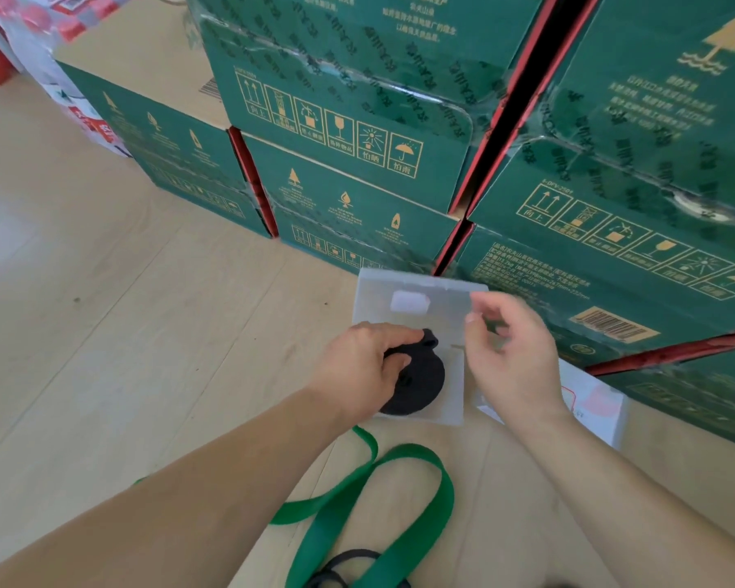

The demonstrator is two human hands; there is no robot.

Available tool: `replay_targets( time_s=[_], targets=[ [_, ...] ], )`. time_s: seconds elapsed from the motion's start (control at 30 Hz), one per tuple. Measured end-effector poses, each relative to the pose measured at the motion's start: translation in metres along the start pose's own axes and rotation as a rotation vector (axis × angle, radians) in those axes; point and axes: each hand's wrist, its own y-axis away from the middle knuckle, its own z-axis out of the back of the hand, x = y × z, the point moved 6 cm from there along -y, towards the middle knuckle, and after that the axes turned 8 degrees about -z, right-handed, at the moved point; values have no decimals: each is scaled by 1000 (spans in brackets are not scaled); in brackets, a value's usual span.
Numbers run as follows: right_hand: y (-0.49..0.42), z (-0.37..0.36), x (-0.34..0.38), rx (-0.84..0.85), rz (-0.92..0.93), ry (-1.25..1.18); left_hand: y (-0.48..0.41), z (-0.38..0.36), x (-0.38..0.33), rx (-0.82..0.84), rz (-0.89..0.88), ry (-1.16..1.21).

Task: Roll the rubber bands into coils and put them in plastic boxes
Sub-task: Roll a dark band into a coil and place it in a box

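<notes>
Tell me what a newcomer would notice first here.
The left hand grips a black coil in a clear box at centre, the right hand at the box's edge. A loose green band lies on the floor below, and stacked green cartons fill the background.

A plastic box (452,388) is set open on the floor (124,333), with its lid (408,286) raised behind the base, just before stacked cartons (357,142). A coiled band (421,379) is held inside the base by the left hand (361,367). The lid's right edge is met by the right hand (510,354). A loose band (399,502) is spread on the floor, nearer the person than the box.
</notes>
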Motion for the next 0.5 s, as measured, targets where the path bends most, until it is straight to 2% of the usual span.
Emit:
replay_targets(
  time_s=[0.1,0.27,0.4,0.5],
  targets=[
    [-2,4,-1,18,-62,-86,-6,4,-5,-15,-93,-54],
    [17,-28,-23,233,-284,-70,-1,-12,3,44,-107,-37],
    [32,-40,-40,276,-447,-174,2,-21,6,71,-142,-36],
    [39,-39,-42,274,-425,-247,1,-24,-1,79,-210,-33]
  ],
)
